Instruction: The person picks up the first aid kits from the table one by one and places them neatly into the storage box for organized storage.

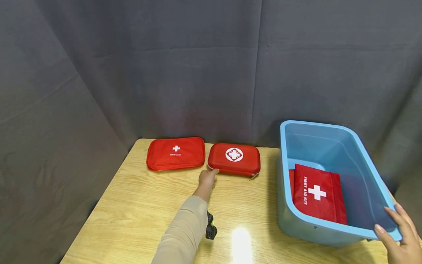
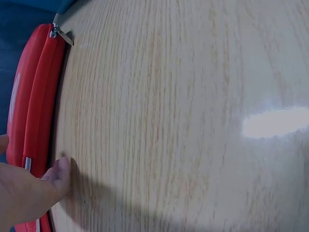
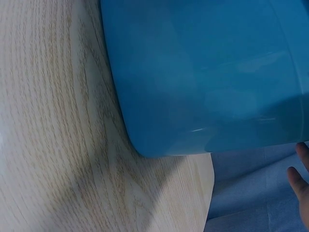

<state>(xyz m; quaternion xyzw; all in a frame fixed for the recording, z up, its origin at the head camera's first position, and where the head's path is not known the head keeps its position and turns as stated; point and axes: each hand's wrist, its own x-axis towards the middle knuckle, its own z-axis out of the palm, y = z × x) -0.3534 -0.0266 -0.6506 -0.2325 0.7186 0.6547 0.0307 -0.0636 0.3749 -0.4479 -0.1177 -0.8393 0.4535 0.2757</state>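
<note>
My left hand (image 1: 207, 179) reaches to the near left corner of a hard red first aid case (image 1: 220, 161) with a white cross emblem. In the left wrist view, loosely bent fingers (image 2: 59, 175) lie beside its zipped front edge; no firm hold shows. The case lies flat on the table. At the near right corner of a blue plastic bin (image 1: 329, 224), my right hand (image 1: 407, 238) grips the rim, thumb and fingers spread around the corner. Inside the bin lies a red first aid kit pouch (image 1: 304, 187), with another red item (image 1: 291, 179) partly hidden under it.
Left of the case, a soft red first aid pouch (image 1: 161, 157) lies near the back edge of the wooden table (image 1: 138, 205). Grey curtains (image 1: 197, 73) hang behind and at both sides. A black wrist device (image 1: 210, 229) sits at my left forearm.
</note>
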